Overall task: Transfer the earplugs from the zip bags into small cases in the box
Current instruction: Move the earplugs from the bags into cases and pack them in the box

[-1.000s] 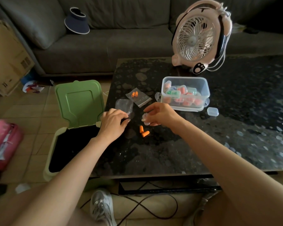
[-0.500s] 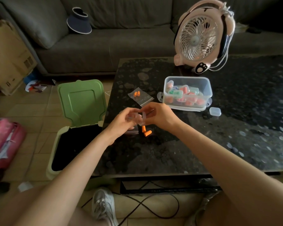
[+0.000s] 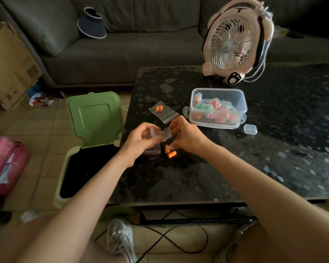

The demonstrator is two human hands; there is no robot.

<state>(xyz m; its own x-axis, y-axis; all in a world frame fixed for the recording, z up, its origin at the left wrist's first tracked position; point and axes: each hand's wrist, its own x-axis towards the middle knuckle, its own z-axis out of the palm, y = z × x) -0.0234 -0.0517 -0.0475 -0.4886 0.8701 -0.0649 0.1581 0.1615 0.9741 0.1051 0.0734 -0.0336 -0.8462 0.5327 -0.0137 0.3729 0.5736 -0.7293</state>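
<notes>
- Head view: your left hand point(image 3: 141, 137) and right hand point(image 3: 186, 135) together pinch a small clear case point(image 3: 160, 134) above the dark table point(image 3: 273, 149).
- Two loose orange earplugs point(image 3: 169, 151) lie on the table just below your hands.
- A zip bag point(image 3: 163, 112) holding two earplugs lies beside the box point(image 3: 217, 107) of filled cases.

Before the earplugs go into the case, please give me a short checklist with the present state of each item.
1. Small clear case held by left hand and right hand: ok.
2. Case lid open: cannot tell.
3. Two loose orange earplugs within reach on the table: ok.
4. Clear box open for the case: ok.
5. Next zip bag holds earplugs: ok.
</notes>
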